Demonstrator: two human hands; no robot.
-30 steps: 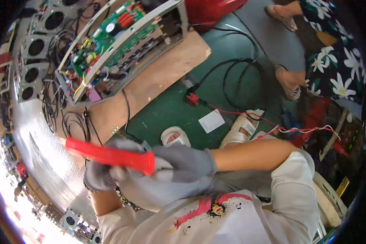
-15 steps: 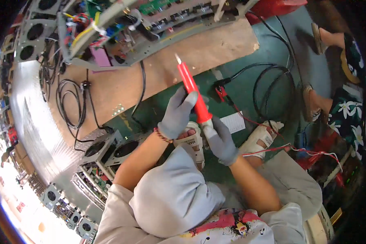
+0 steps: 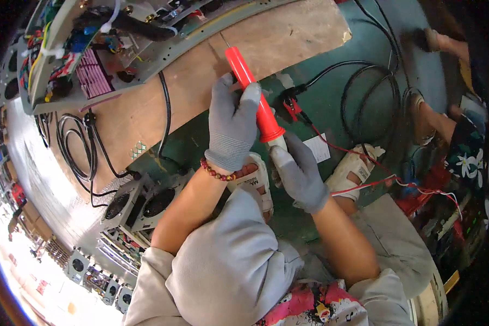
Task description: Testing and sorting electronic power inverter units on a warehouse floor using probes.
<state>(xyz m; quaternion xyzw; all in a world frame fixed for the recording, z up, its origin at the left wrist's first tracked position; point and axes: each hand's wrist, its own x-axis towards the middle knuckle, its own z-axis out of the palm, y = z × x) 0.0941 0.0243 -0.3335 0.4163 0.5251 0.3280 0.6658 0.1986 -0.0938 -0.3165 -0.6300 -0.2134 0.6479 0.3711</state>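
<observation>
A red test probe [image 3: 265,118] with a thin metal tip slants up and left across the middle of the view. Around its red body close the fingers and thumb of my grey-gloved left hand [image 3: 231,127]. My right hand [image 3: 300,173], gloved too, grips the pale rear end, part of which its fingers hide. The tip points over a wooden board [image 3: 299,32], near the metal edge of an opened electronics chassis [image 3: 141,70]. Wires and a pink ribbed part [image 3: 94,73] show inside the chassis. I cannot tell whether the tip touches anything.
Coiled black cable [image 3: 73,146] lies on the board's left side. On the green floor are a black cable with a red clip [image 3: 292,107], a paper sheet [image 3: 316,148] and my sandalled feet. Fan units [image 3: 157,206] stand left; another person's legs [image 3: 440,119] are at right.
Both hands have shifted slightly upward and left with the probe, whose tip is now closer to the chassis edge. The chassis sits farther left and larger in view, as the view has shifted.
</observation>
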